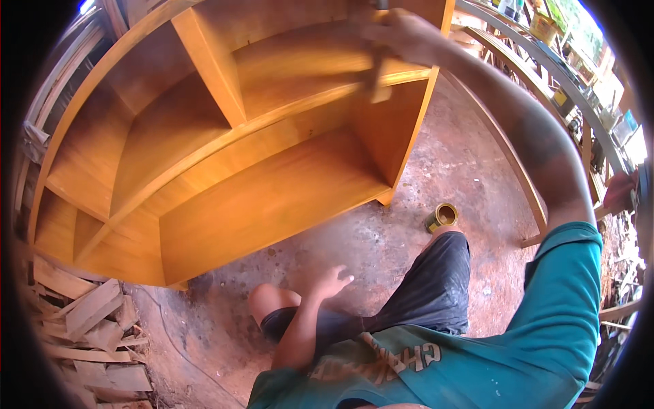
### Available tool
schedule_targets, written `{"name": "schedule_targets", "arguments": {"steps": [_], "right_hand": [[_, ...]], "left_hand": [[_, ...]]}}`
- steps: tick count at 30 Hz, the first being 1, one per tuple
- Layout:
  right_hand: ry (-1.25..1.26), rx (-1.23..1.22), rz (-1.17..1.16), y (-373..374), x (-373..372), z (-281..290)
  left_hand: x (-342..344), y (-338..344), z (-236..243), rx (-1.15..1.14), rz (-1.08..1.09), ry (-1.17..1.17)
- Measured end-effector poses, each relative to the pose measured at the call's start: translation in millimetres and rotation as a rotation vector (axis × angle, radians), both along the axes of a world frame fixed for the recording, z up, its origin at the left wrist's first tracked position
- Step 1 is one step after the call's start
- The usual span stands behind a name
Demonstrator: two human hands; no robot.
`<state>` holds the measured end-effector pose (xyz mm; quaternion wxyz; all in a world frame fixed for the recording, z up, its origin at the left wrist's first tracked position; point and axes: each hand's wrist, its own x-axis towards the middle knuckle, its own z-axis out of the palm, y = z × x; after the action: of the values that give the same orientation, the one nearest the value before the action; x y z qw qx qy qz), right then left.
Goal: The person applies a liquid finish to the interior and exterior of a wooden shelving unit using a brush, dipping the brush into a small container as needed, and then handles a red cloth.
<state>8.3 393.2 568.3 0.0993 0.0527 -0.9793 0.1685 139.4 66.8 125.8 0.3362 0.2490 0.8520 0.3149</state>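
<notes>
An orange-brown wooden shelf unit [204,146] with several compartments fills the view's left and middle. My right hand [405,37] reaches up to its far right part. Its fingers close round what looks like a paintbrush [378,75], smeared by motion, whose lower end is over the shelf edge near the right side panel. Above my left knee, my left hand [329,283] hangs with thumb and fingers apart, holding nothing. By my right knee a small open can [445,215] of brownish liquid stands on the floor.
Wood offcuts [95,317] lie heaped at the lower left, beside a thin cord [178,344] on the stained concrete floor [470,163]. Long wooden pieces [507,146] lean along the right. Farther right, a cluttered rack [565,75] holds pots and containers.
</notes>
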Motion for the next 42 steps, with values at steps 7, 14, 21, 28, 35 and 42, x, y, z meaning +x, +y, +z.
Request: {"name": "schedule_targets", "arguments": {"steps": [7,14,21,28,35,42], "right_hand": [[0.395,0.132,0.398,-14.8,0.4,-22.6],[0.408,-1.271,-0.041,-18.9,98.8,-125.7],[0.112,-1.396,-0.479,-1.5,143.9,-315.3],[0.093,-1.205,-0.35,-16.2,158.5,-346.8],[1.004,-0.92,-0.211,-9.6,122.7,-230.7],[0.711,-0.489,0.251,-213.6,79.6,-183.5]], "left_hand": [[2.1,-0.3,-41.4,-0.026,-0.054,-0.006],[8.8,-6.4,-48.0,-0.123,-0.008,0.001],[20.5,16.0,-85.3,-0.259,-0.11,-0.036],[33.3,16.1,-123.1,-0.25,-0.082,-0.103],[25.3,23.1,-69.4,-0.235,-0.127,0.024],[12.0,15.0,-91.7,-0.079,-0.087,0.087]]}}
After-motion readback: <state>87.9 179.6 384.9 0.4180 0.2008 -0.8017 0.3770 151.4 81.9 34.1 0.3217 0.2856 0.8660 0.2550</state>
